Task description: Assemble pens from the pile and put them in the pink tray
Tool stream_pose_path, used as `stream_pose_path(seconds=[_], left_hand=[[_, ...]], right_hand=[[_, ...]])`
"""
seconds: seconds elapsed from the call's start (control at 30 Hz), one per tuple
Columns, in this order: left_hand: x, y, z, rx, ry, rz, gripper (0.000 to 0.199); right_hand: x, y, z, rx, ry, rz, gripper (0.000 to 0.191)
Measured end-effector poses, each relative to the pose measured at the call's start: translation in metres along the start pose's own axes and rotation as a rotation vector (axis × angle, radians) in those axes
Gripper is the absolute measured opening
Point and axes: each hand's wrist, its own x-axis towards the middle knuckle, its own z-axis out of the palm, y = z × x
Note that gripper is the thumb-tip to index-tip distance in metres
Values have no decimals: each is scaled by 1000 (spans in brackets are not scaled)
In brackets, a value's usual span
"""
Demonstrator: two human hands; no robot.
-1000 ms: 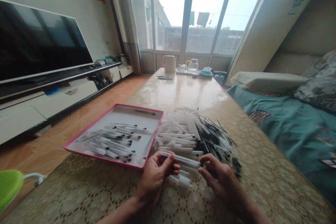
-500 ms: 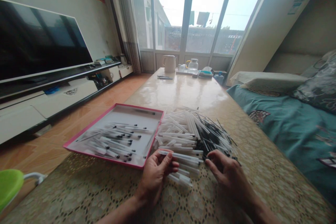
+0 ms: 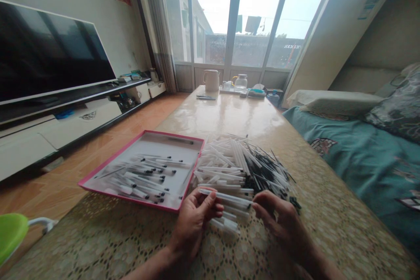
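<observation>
My left hand (image 3: 193,221) pinches a white plastic pen barrel (image 3: 226,198) near one end, above the lace tablecloth (image 3: 98,232). My right hand (image 3: 278,223) has its fingertips closed at the barrel's other end; anything thin between them is hidden. Just beyond lies a heap of white pen barrels (image 3: 223,170) mixed with thin black-tipped refills (image 3: 267,175). To the left, a pink-rimmed tray (image 3: 111,156) with a white base holds several assembled pens, lying side by side. A few loose barrels (image 3: 226,224) lie under my hands.
The glossy table (image 3: 226,113) extends ahead to a white kettle (image 3: 211,80) and glass jug (image 3: 240,83). A teal-covered bed (image 3: 361,175) runs along the right side. A television (image 3: 49,52) stands on a low cabinet at left. A green object (image 3: 9,236) sits at lower left.
My right hand has moved left from the black refills at the heap's edge back to the barrel's end. My left hand still holds the barrel in much the same place.
</observation>
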Motion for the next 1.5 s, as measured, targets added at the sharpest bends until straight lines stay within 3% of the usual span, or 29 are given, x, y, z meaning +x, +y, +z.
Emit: stream_pose_path(seconds=[0.1, 0.27, 0.4, 0.5, 0.63, 0.73, 0.8, 0.87, 0.97, 1.1, 1.17, 1.23, 1.33, 1.4, 1.5], left_hand=[[0, 1, 0, -35, 24, -7, 27], [-2, 3, 1, -69, 75, -16, 30], [-2, 3, 2, -35, 55, -12, 28], [-3, 3, 3, -16, 18, 12, 44], [-4, 3, 4, 4, -22, 73, 80], [-6, 2, 4, 94, -44, 144, 90], [-10, 3, 6, 165, -72, 200, 80], [-17, 5, 10, 241, -107, 231, 56], [-33, 13, 19, 465, -250, 225, 25], [-54, 39, 30, 875, -547, 301, 29], [-53, 57, 30, 1033, -611, 380, 33], [-40, 74, 22, 1186, -590, 472, 27], [1, 95, -5, 1387, -408, 643, 16], [33, 106, -29, 1556, -196, 643, 14], [67, 116, -59, 1611, -82, 617, 14]], right_hand=[[-1, 12, -13, 76, 175, 91, 22], [-1, 39, -33, 225, 626, 257, 21], [3, 46, -35, 78, 865, 318, 26], [6, 44, -29, -101, 842, 330, 34], [9, 43, -20, -206, 620, 272, 39], [9, 41, -17, -318, 533, 260, 45], [8, 38, -17, -370, 558, 247, 48], [6, 36, -17, -392, 604, 224, 49], [4, 35, -17, -395, 630, 193, 47], [2, 37, -15, -373, 613, 167, 42], [1, 39, -14, -374, 610, 145, 41], [1, 40, -14, -376, 600, 119, 40], [1, 42, -14, -367, 578, 101, 39], [1, 42, -13, -349, 576, 107, 39], [2, 44, -13, -339, 578, 111, 40]])
